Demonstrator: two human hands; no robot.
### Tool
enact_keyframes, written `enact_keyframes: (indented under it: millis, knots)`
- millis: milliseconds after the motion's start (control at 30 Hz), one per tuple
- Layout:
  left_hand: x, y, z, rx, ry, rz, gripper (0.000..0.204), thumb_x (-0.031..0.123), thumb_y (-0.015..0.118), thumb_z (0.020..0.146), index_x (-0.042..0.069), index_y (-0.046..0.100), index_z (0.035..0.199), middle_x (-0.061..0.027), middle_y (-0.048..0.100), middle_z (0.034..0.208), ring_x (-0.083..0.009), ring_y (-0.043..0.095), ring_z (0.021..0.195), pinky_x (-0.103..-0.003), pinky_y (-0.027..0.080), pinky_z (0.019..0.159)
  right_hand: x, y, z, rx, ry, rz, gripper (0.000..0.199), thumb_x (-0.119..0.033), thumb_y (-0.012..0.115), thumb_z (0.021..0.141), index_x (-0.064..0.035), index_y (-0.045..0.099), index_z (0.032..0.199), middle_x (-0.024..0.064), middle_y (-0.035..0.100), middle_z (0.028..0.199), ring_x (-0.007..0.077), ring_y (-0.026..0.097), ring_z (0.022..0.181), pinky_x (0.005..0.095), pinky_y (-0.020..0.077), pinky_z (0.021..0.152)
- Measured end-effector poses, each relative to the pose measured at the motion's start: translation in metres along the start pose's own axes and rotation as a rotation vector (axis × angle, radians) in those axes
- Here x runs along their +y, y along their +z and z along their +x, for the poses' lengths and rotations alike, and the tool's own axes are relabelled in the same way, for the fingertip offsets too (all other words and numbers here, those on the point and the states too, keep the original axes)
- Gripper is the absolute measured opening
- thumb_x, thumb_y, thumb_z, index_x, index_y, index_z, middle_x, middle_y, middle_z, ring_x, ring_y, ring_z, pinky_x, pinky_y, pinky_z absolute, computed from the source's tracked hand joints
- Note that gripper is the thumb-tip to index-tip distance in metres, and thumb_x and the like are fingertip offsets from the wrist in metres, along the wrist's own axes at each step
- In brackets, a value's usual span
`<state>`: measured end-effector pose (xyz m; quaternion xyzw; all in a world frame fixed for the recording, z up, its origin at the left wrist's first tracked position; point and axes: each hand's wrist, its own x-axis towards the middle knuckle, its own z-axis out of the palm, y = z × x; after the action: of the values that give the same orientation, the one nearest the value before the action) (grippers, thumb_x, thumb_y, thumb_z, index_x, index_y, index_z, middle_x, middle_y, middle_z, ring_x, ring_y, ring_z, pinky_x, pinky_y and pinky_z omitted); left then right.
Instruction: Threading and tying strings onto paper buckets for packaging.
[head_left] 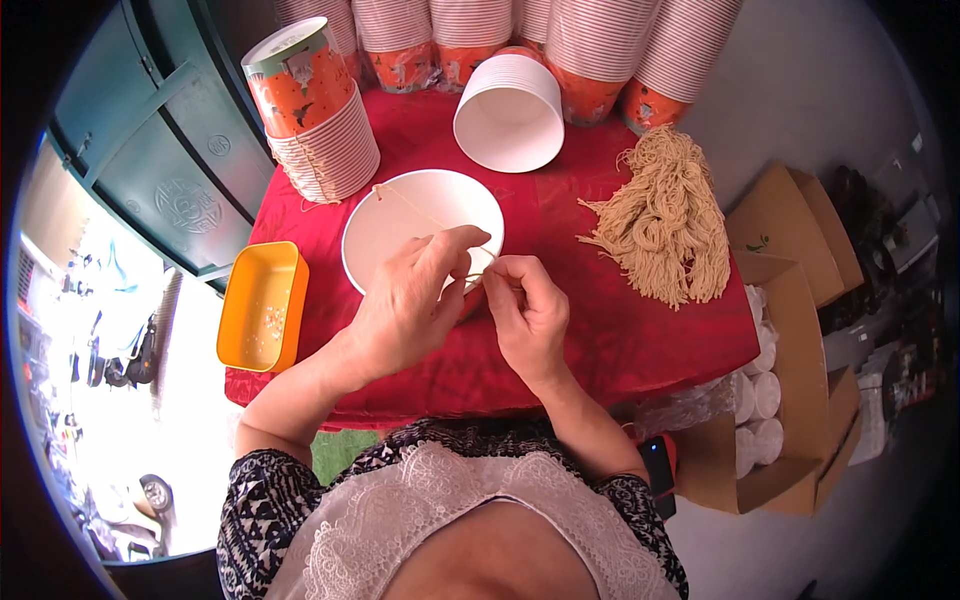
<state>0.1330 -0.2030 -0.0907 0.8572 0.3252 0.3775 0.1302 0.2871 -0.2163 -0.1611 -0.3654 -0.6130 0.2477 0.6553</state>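
Observation:
A white-lined paper bucket (pixel 385 225) stands in front of me on the red-covered table (pixel 640 345), its mouth facing up. A thin tan cord (pixel 415 207) is attached at its far-left rim and runs across the mouth towards my hands. My left hand (pixel 410 300) is over the near side of the bucket, fingers bent, with cord at its fingertips. Close beside it, my right hand (pixel 530 310) pinches the cord between thumb and forefinger at the near-right rim. The hands hide part of the bucket and the exact run of the cord.
Nested orange-and-white buckets (pixel 325 145) stand at the back left, with a bucket on its side (pixel 510 115) nearby. Wrapped stacks (pixel 600 50) line the back. A bundle of tan cords (pixel 670 225) lies right; a yellow tub (pixel 262 310) left. An open cardboard box (pixel 800 340) sits beside the table.

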Motion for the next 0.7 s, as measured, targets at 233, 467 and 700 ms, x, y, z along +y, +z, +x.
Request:
enact_keyframes:
  millis: [233, 467, 700]
  knots:
    - [-0.0012, -0.0001, -0.0032, -0.017, 0.042, -0.002, 0.053, -0.012, 0.061, 0.072, 0.003, 0.051, 0.121, -0.0105, 0.059, 0.079, -0.0305, 0.062, 0.077, -0.042, 0.051, 0.070, 0.0015, 0.0072, -0.0033, 0.045, 0.031, 0.042, 0.009, 0.005, 0.062, 0.090, 0.0002, 0.059, 0.098, 0.0057, 0.066, 0.083, 0.0084, 0.065, 0.074, 0.0243, 0.0523, 0.061]
    - [-0.0037, 0.0005, -0.0042, -0.046, 0.075, -0.052, 0.055, -0.015, 0.060, 0.074, 0.003, 0.053, 0.125, -0.0067, 0.058, 0.083, -0.0199, 0.060, 0.074, -0.030, 0.051, 0.062, 0.0009, 0.0086, -0.0057, 0.077, 0.038, -0.009, 0.010, 0.004, 0.065, 0.089, 0.0001, 0.059, 0.096, 0.0065, 0.066, 0.080, 0.0107, 0.066, 0.070, 0.0252, 0.0521, 0.059]
    - [-0.0044, 0.0012, -0.0030, -0.051, 0.090, -0.040, 0.058, -0.011, 0.063, 0.070, 0.002, 0.049, 0.125, -0.0118, 0.062, 0.082, -0.0314, 0.063, 0.078, -0.043, 0.051, 0.070, 0.0075, 0.0105, -0.0001, 0.112, -0.167, -0.160, 0.011, 0.006, 0.067, 0.082, -0.0005, 0.062, 0.089, 0.0106, 0.060, 0.072, 0.0226, 0.061, 0.059, 0.0338, 0.0458, 0.051]
